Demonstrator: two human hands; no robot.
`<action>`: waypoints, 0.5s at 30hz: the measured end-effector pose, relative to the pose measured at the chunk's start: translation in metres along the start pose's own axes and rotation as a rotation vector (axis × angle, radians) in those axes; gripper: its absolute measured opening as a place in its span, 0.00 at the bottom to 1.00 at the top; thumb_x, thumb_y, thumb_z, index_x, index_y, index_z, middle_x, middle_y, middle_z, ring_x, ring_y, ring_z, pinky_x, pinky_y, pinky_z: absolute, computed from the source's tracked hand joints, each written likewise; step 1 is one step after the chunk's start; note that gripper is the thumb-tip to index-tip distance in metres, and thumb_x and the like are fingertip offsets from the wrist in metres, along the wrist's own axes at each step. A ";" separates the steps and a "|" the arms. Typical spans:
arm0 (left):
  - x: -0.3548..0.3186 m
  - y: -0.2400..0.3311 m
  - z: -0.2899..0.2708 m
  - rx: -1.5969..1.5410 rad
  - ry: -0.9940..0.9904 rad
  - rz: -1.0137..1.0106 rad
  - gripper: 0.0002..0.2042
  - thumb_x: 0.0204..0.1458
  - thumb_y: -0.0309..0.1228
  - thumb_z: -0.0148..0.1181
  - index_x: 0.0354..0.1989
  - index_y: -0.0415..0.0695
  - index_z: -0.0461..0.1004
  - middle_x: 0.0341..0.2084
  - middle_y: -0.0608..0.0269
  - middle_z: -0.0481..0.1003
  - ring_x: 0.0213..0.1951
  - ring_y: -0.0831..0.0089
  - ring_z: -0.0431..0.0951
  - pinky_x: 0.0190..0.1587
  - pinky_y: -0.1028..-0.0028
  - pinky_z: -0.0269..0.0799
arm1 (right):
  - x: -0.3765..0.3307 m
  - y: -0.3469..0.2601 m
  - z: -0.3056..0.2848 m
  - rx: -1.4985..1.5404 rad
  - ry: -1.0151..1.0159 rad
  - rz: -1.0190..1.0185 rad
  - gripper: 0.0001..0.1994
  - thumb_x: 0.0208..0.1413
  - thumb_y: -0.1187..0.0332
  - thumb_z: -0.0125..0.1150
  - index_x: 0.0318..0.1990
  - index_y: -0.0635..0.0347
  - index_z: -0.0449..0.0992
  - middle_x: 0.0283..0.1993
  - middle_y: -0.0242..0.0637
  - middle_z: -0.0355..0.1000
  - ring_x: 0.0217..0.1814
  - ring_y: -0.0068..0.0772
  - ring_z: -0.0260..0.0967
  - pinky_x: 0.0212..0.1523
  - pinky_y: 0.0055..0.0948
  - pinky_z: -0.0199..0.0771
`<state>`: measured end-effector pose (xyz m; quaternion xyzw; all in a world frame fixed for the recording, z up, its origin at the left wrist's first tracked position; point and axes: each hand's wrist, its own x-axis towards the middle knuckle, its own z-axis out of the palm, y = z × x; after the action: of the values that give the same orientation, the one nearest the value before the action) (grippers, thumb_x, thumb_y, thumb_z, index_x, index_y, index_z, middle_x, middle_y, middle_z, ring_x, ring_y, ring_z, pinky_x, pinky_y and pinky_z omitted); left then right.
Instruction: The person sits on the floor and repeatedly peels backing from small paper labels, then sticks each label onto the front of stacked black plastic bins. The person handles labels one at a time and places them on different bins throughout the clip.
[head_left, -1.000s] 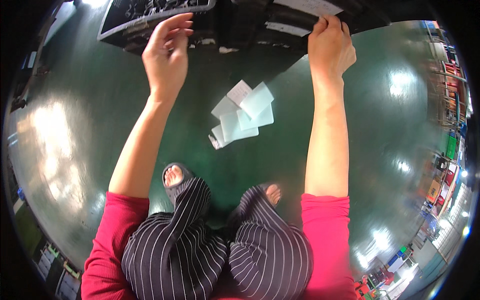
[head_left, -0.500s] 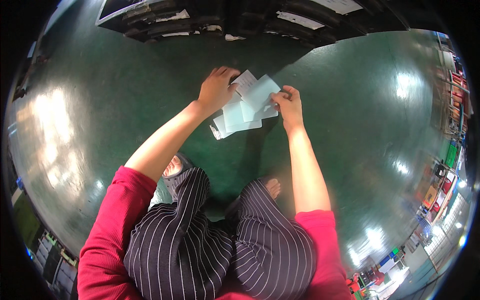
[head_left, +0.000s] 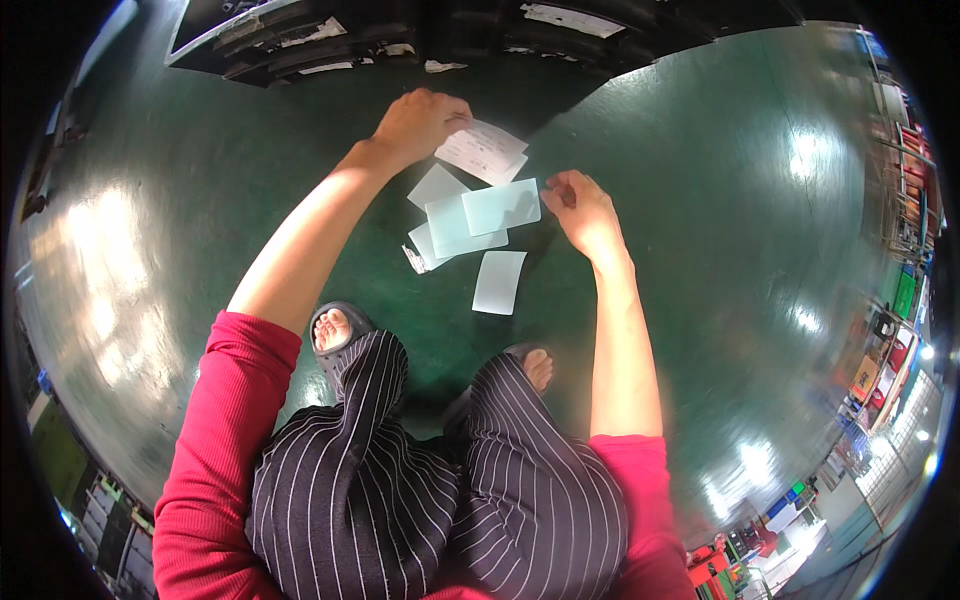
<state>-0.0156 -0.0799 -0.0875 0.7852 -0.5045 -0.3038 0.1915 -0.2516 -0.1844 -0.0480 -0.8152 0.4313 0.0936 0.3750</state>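
My left hand (head_left: pixel 425 125) is closed at the upper left corner of a white printed paper slip (head_left: pixel 485 148), which has another slip under its right edge. Below lies a loose, overlapping group of pale blue blank slips on the floor. My right hand (head_left: pixel 585 213) hovers just right of the topmost pale blue slip (head_left: pixel 502 207), its fingers bent, thumb and forefinger apart. One bottom slip (head_left: pixel 424 248) has a ragged, dark-marked corner. A single pale slip (head_left: pixel 499 282) lies apart, nearer my feet.
The glossy green floor (head_left: pixel 700 300) stretches around my feet. A black structure (head_left: pixel 450 40) with torn paper labels stands along the far side. My right foot (head_left: pixel 538 370) and left sandal (head_left: pixel 340 328) are close below the slips. Cluttered shelves (head_left: pixel 885 350) line the right edge.
My left hand has moved up and left with the printed slip. The slip my right hand held is out of its fingers, and a separate slip now lies nearer my feet.
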 end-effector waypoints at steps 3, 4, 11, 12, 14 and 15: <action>-0.009 -0.008 -0.011 -0.002 0.208 0.179 0.10 0.52 0.34 0.59 0.40 0.47 0.80 0.35 0.56 0.79 0.37 0.59 0.78 0.41 0.67 0.72 | 0.006 -0.007 0.010 0.080 0.138 -0.135 0.17 0.52 0.63 0.62 0.47 0.61 0.74 0.43 0.41 0.73 0.42 0.38 0.73 0.45 0.34 0.72; -0.014 -0.010 -0.014 -0.047 0.230 0.141 0.10 0.52 0.34 0.59 0.41 0.47 0.79 0.34 0.56 0.79 0.37 0.60 0.78 0.41 0.67 0.72 | 0.007 -0.011 0.014 0.123 0.188 -0.170 0.18 0.52 0.62 0.63 0.47 0.62 0.74 0.43 0.42 0.73 0.42 0.38 0.73 0.45 0.34 0.72; -0.066 0.034 -0.063 -0.326 0.003 -0.032 0.14 0.52 0.32 0.59 0.45 0.40 0.77 0.29 0.53 0.79 0.32 0.67 0.77 0.38 0.69 0.71 | -0.003 -0.048 -0.007 0.699 -0.017 -0.082 0.19 0.50 0.59 0.67 0.43 0.66 0.75 0.33 0.39 0.77 0.34 0.28 0.75 0.38 0.27 0.71; -0.069 0.036 -0.064 -0.335 0.038 -0.090 0.16 0.49 0.30 0.62 0.48 0.41 0.75 0.34 0.53 0.78 0.38 0.64 0.78 0.41 0.69 0.71 | -0.005 -0.051 -0.009 0.776 -0.079 -0.027 0.19 0.50 0.58 0.67 0.41 0.65 0.76 0.30 0.37 0.77 0.32 0.26 0.74 0.36 0.25 0.71; -0.077 0.040 -0.055 -0.176 0.407 0.242 0.19 0.46 0.29 0.64 0.49 0.43 0.74 0.39 0.55 0.77 0.44 0.62 0.76 0.45 0.68 0.71 | -0.011 -0.064 -0.014 0.876 -0.043 0.078 0.15 0.50 0.58 0.67 0.37 0.61 0.77 0.28 0.34 0.76 0.29 0.22 0.73 0.34 0.21 0.69; -0.080 0.047 -0.052 -0.093 0.587 0.412 0.20 0.45 0.28 0.65 0.49 0.44 0.74 0.42 0.56 0.76 0.46 0.61 0.75 0.47 0.67 0.71 | -0.014 -0.069 -0.018 0.923 -0.018 0.134 0.14 0.51 0.58 0.67 0.35 0.59 0.77 0.27 0.32 0.76 0.27 0.20 0.73 0.32 0.19 0.68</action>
<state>-0.0371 -0.0276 0.0021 0.7111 -0.5614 -0.0431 0.4210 -0.2100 -0.1641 0.0081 -0.5326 0.4762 -0.0771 0.6955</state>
